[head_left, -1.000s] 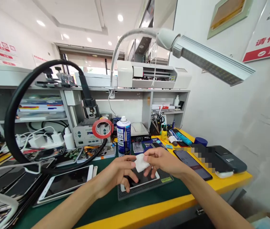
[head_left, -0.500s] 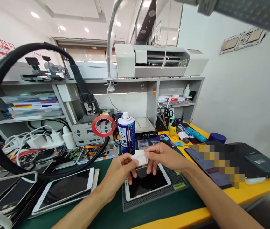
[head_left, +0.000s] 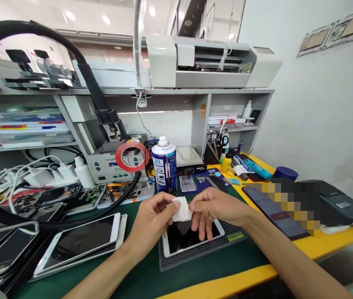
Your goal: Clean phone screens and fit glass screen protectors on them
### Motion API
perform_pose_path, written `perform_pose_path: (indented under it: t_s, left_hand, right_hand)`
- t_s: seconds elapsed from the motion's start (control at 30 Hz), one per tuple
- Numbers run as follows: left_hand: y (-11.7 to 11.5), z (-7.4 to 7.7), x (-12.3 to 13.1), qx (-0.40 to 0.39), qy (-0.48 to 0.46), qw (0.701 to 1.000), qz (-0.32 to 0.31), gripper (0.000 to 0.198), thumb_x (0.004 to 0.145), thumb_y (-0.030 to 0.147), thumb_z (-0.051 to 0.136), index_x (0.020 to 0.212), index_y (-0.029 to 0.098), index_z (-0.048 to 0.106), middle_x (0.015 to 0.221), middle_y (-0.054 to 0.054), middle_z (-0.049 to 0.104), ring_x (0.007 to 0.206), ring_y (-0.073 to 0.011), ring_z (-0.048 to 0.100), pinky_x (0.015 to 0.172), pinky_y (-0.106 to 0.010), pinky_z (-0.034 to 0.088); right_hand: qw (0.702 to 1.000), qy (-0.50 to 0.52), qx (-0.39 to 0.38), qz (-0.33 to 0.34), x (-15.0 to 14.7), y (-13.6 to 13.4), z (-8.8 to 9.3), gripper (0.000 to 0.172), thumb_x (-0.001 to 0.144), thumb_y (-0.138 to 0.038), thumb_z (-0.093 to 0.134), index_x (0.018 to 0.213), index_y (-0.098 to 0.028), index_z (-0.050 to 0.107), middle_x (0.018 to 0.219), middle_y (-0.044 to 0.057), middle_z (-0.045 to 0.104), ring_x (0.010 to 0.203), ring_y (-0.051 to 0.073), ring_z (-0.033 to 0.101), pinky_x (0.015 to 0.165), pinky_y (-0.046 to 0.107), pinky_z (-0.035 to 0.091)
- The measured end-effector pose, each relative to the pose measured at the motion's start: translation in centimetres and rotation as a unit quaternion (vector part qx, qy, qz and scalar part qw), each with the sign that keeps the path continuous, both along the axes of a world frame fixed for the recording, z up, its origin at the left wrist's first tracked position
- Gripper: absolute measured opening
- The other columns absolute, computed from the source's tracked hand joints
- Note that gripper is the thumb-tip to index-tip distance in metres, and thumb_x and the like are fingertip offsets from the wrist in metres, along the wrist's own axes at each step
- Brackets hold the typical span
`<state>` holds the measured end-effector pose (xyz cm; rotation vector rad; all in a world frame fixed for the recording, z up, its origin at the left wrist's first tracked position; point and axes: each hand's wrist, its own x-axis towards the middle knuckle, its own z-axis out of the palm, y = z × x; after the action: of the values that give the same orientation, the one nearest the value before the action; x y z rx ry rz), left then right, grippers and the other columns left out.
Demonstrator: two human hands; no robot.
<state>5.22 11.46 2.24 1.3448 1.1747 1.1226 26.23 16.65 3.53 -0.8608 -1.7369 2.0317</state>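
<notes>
On a grey perforated mat [head_left: 179, 262] lies a rectangular white-framed, black-screened phone [head_left: 183, 241]. Above the phone, the left hand [head_left: 153, 218] pinches a white square pad [head_left: 182, 211]; whether the right hand [head_left: 218, 207] grips it too is unclear.

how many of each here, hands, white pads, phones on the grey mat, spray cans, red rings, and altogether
hands: 2 (left hand, right hand)
white pad: 1
phone on the grey mat: 1
spray can: 1
red ring: 1
total: 6

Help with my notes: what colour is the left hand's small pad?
The pad is white, clearest in the head view.
</notes>
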Motion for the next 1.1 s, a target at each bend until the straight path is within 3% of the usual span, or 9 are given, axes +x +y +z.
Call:
perform_pose_path:
  t_s: [0.37,0.47,0.57,0.63,0.7,0.73,0.83,0.97,1.1]
  left_hand:
    - [-0.5,0.6,0.0,0.039,0.015,0.999,0.009,0.036,0.083,0.054,0.069,0.088,0.018,0.068,0.055,0.004,0.053,0.045,-0.0096,0.043,0.041,-0.022,0.035]
    - [-0.6,0.8,0.0,0.042,0.009,0.999,0.016,0.035,0.084,0.053,0.069,0.086,0.018,0.067,0.052,0.004,0.053,0.043,-0.0095,0.043,0.041,-0.022,0.035]
    - [-0.6,1.0,0.0,0.047,-0.001,0.999,0.026,0.035,0.084,0.053,0.069,0.085,0.018,0.065,0.047,0.004,0.053,0.039,-0.0087,0.042,0.039,-0.020,0.033]
    - [-0.6,1.1,0.0,0.048,-0.014,0.998,0.026,0.034,0.084,0.052,0.069,0.085,0.018,0.065,0.046,0.005,0.053,0.038,-0.0084,0.042,0.039,-0.019,0.033]
    - [-0.6,1.2,-0.1,0.042,-0.026,0.999,0.020,0.033,0.084,0.051,0.069,0.085,0.018,0.065,0.045,0.004,0.054,0.038,-0.0087,0.043,0.038,-0.019,0.033]
    - [-0.6,1.2,0.0,0.037,-0.029,0.999,0.015,0.033,0.084,0.050,0.069,0.085,0.017,0.066,0.045,0.004,0.055,0.038,-0.0090,0.043,0.038,-0.019,0.034]
    - [-0.6,1.2,0.0,0.023,-0.027,0.999,0.010,0.034,0.085,0.050,0.069,0.085,0.016,0.066,0.044,0.003,0.056,0.038,-0.0099,0.043,0.038,-0.020,0.036]
    - [-0.5,1.2,-0.1,0.018,-0.028,0.999,0.022,0.033,0.085,0.050,0.068,0.084,0.017,0.065,0.044,0.003,0.055,0.038,-0.0105,0.043,0.038,-0.021,0.035]
    - [-0.5,1.1,-0.4,0.013,-0.034,0.999,0.034,0.032,0.084,0.050,0.068,0.083,0.017,0.066,0.045,0.003,0.055,0.039,-0.0103,0.044,0.039,-0.021,0.033]
  right_hand:
    - [0.996,-0.029,-0.075,0.026,-0.5,-0.1,-0.2,0.025,0.079,-0.034,0.060,0.069,-0.012,0.062,0.069,0.012,0.073,0.052,0.021,0.070,0.041,0.027,0.056]
    - [0.996,-0.058,-0.050,0.038,-0.5,-0.2,-0.4,0.022,0.077,-0.031,0.057,0.063,-0.014,0.058,0.066,0.009,0.071,0.050,0.020,0.069,0.040,0.026,0.054]
    - [0.994,-0.097,0.032,0.023,-0.4,-0.4,-0.5,0.023,0.076,-0.027,0.063,0.060,-0.018,0.050,0.055,0.003,0.065,0.042,0.014,0.061,0.036,0.020,0.045]
    - [0.995,-0.053,0.084,-0.010,-0.3,-0.6,-0.4,0.019,0.074,-0.024,0.068,0.067,-0.018,0.051,0.060,-0.001,0.065,0.041,0.010,0.055,0.040,0.019,0.043]
    - [0.993,0.039,0.107,-0.023,-0.4,-0.8,-0.2,0.015,0.072,-0.021,0.070,0.084,-0.017,0.061,0.080,0.002,0.070,0.057,0.011,0.061,0.055,0.022,0.049]
    - [0.991,0.077,0.111,-0.015,-0.5,-1.0,-0.1,0.023,0.072,-0.020,0.070,0.094,-0.016,0.065,0.091,0.003,0.070,0.071,0.013,0.064,0.066,0.024,0.051]
    - [0.989,0.087,0.118,0.010,-1.1,-1.3,0.1,0.029,0.078,-0.028,0.073,0.103,-0.013,0.071,0.100,0.007,0.070,0.091,0.019,0.063,0.080,0.029,0.051]
    - [0.993,0.026,0.111,-0.018,-1.6,-1.5,-0.1,0.039,0.080,-0.049,0.075,0.084,-0.010,0.074,0.082,0.009,0.071,0.068,0.017,0.062,0.064,0.030,0.053]
    - [0.997,0.029,0.072,-0.014,-1.3,-1.3,-0.2,0.045,0.078,-0.054,0.076,0.084,-0.010,0.075,0.083,0.012,0.074,0.071,0.020,0.068,0.062,0.030,0.055]
